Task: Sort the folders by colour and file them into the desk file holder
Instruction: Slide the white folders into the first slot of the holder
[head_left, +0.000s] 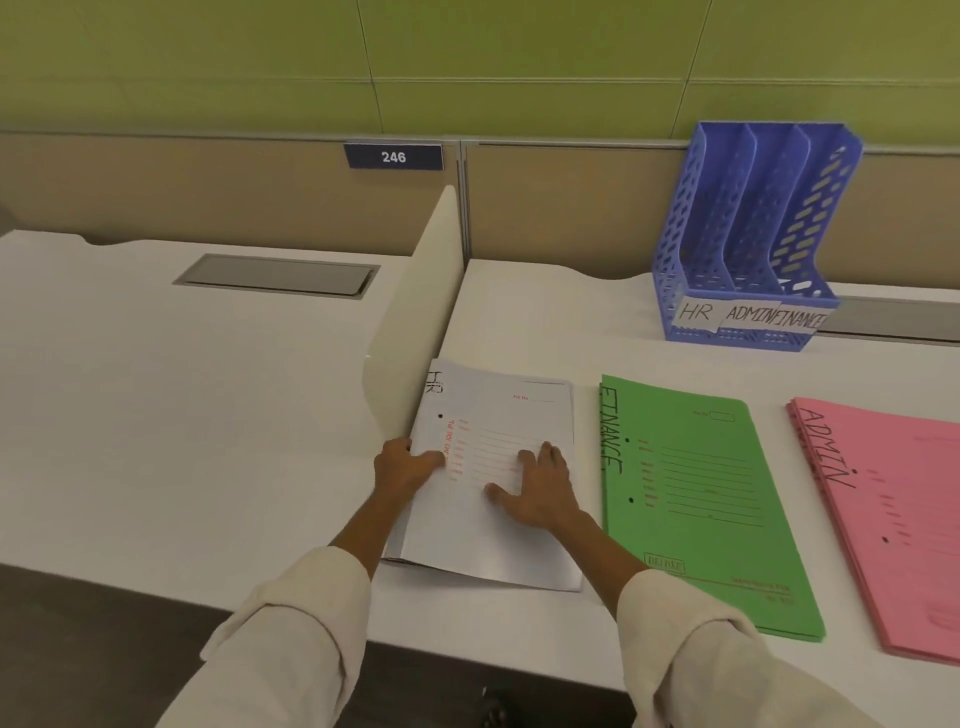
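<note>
I see three stacks on the white desk (519, 312): white folders (493, 525) marked HR, green folders (727, 561) marked FINANCE beside them, pink folders (893, 530) marked ADMIN far right. Left hand (405, 465) grips the white stack's left edge, thumb on top. Right hand (540, 491) lies flat on its cover, fingers spread. Blue file holder (748, 249) stands at the back, three slots showing no folders, labelled HR, ADMIN, FINANCE. Beige divider (415, 312) just left of the white stack. Number plate (393, 156) reads 246.
</note>
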